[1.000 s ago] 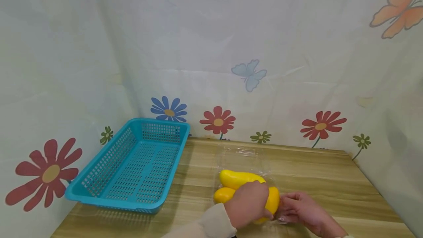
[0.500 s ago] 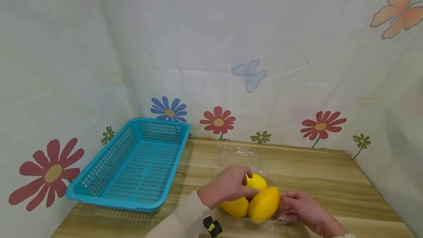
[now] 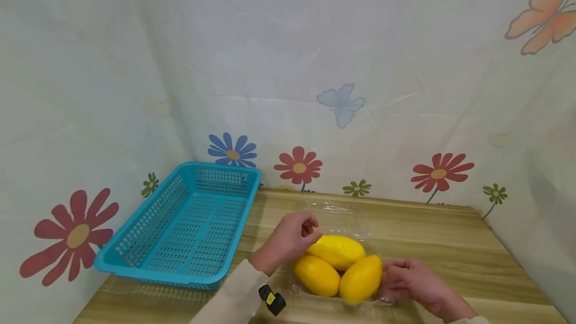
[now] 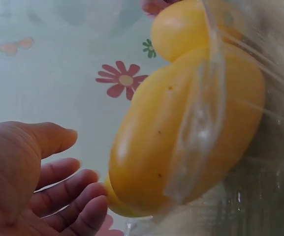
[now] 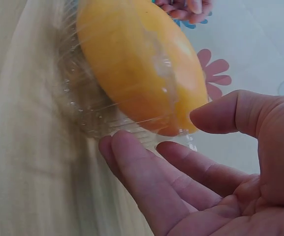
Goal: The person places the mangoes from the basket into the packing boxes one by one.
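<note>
Three yellow mangoes lie together in a clear plastic clamshell box (image 3: 330, 302), its see-through lid (image 3: 330, 214) folded back behind them. The rear mango (image 3: 339, 251) lies crosswise; a left mango (image 3: 317, 276) and a right mango (image 3: 361, 279) sit in front of it. My left hand (image 3: 290, 239) is at the left end of the rear mango, loosely bent and holding nothing. In the left wrist view its fingertips (image 4: 95, 189) come right up to the fruit. My right hand (image 3: 416, 284) stays at the box's right side, fingertips (image 5: 124, 142) at the clear wall and thumb apart from them.
A turquoise perforated basket (image 3: 101, 264) stands to the left on the wood-grain table (image 3: 472, 259). Behind it all hangs a pale curtain (image 3: 279, 64) printed with flowers and butterflies. A black device (image 3: 272, 300) is strapped at the left wrist.
My left hand has let go of the mangoes and drawn back to the left, uncovering all three. The front mangoes sit further apart from the rear one's earlier pose. My right hand stays put.
</note>
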{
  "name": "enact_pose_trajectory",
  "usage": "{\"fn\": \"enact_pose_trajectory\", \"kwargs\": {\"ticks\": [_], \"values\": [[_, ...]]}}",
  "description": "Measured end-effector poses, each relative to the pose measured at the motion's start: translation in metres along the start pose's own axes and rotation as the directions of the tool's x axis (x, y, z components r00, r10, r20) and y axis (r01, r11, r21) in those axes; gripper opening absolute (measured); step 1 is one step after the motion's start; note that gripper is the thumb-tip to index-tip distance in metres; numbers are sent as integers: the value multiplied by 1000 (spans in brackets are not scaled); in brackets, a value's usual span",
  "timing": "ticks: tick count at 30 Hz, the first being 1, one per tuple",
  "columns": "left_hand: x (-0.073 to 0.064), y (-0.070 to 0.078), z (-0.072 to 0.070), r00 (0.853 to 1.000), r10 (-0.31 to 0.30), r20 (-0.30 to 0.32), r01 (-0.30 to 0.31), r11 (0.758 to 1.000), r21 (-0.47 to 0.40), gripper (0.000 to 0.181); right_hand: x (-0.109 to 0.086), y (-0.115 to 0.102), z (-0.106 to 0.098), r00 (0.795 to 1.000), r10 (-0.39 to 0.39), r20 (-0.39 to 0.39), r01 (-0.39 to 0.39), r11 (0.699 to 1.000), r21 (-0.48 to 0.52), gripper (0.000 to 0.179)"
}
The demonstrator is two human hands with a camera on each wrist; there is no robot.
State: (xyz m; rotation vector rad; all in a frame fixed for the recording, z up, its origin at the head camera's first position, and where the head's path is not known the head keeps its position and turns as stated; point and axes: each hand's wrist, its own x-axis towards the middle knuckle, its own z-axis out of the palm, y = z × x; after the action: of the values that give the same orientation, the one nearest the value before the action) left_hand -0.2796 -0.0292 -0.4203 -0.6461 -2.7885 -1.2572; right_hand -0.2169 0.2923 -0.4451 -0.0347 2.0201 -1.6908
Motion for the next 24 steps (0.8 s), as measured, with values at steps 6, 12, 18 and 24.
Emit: {"fn": "enact_pose_trajectory", "kwargs": {"ticks": [6,12,18,24], "values": [[-2,-12,-1,994,-49,-99,41,996,-81,11,-1,-6,-3,1000,-28,0,28,1000,-12,43],[-4,-19,-1,984,-103,-145,84,988,-132,12,3,-10,-8,1000,-14,-28,13,999,-42,47],[-5,-25,0,978,-89,-191,61,987,-147,14,8,-11,-11,999,-4,-43,2,999,-41,49],[-5,-34,4,966,-139,-217,93,973,-209,21,13,-13,-13,997,-14,-81,13,1000,-22,52]]}}
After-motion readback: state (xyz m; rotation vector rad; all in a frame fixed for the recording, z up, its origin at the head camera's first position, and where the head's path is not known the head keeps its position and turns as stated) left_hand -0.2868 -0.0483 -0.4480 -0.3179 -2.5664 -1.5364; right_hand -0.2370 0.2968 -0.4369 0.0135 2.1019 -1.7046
